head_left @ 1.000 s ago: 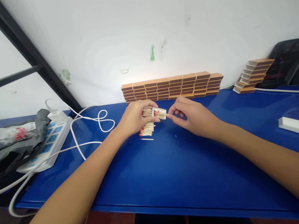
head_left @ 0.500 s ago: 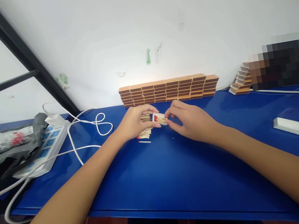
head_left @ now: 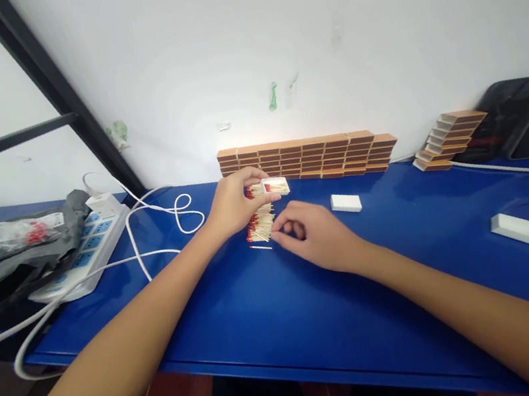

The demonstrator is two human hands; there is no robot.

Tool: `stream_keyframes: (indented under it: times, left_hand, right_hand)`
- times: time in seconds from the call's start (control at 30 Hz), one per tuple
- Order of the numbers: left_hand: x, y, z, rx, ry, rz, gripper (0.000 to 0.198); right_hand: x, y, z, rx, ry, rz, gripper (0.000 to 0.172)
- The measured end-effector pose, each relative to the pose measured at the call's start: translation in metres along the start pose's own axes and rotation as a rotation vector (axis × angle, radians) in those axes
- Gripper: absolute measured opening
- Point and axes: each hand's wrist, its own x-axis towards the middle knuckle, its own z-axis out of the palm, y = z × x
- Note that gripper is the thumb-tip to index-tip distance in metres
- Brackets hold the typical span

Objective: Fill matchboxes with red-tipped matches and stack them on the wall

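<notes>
My left hand (head_left: 239, 202) grips a small white matchbox tray (head_left: 283, 181) between thumb and fingers, with some matchsticks (head_left: 276, 188) lying inside it. Below and partly behind that hand a pile of red-tipped matchsticks (head_left: 261, 221) rests on the blue table. Thumb and forefinger of my right hand (head_left: 314, 233) are pinched together at the pile's right edge, by the pale match ends; what lies between them is too small to make out. One loose matchstick (head_left: 261, 247) lies just in front of the pile. A white tray (head_left: 346, 202) sits to the right, beyond my right hand.
Stacked brown-sided matchboxes (head_left: 308, 158) line the wall, with a smaller stepped stack (head_left: 450, 138) farther right. More white trays (head_left: 523, 230) lie at the right. At the left are a power strip (head_left: 86, 255), white cables (head_left: 133, 240) and a grey plastic bag (head_left: 40, 249).
My right hand has left the tray and come down to the match pile. My left hand still holds the tray, now turned differently. The white tray on the right has come into sight.
</notes>
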Motion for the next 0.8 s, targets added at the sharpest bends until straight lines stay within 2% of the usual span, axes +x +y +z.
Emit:
stream_keyframes:
  times: [0.1,0.2,0.43,0.67,0.8]
  left_hand:
    - [0.001,-0.001,-0.001,0.002,0.02,-0.006,0.029]
    - [0.0,-0.002,0.0,0.025,0.012,0.002,0.031]
    - [-0.001,0.0,0.002,0.05,-0.018,0.013,0.027]
    - [-0.001,-0.003,0.002,0.077,-0.01,0.02,0.032]
    - [-0.002,-0.007,0.003,0.101,-0.032,0.035,0.033]
  right_hand:
    - [0.002,-0.006,0.015,-0.026,-0.067,-0.002,0.007]
    - [0.003,-0.008,0.018,-0.037,-0.093,0.027,0.011]
    - [0.0,-0.006,0.008,-0.067,-0.184,0.04,0.01]
    - [-0.004,-0.003,-0.005,-0.068,-0.219,0.062,0.013]
    - [-0.006,-0.001,-0.008,-0.085,-0.237,0.016,0.011]
